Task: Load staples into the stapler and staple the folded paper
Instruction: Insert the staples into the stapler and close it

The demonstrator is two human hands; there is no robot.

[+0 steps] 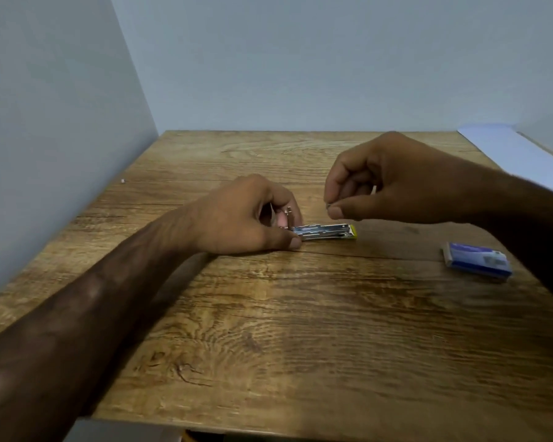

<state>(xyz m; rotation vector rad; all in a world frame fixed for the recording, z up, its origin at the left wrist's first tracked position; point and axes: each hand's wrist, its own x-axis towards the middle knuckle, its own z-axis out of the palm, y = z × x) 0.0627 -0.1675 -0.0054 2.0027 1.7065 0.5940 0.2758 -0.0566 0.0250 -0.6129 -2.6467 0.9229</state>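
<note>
Wooden table [268, 330]. Left hand [246, 215] resting on its edge, fingers curled round rear of stapler [326, 231]. Right hand [396, 177] raised above stapler front, pinching small metal bit [328, 205]. Staple box [478, 260] beneath right wrist.

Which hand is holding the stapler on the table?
The left hand, resting on the table, grips the stapler at one end. The right hand hovers above, pinching a small metal strip, seemingly staples.
</note>
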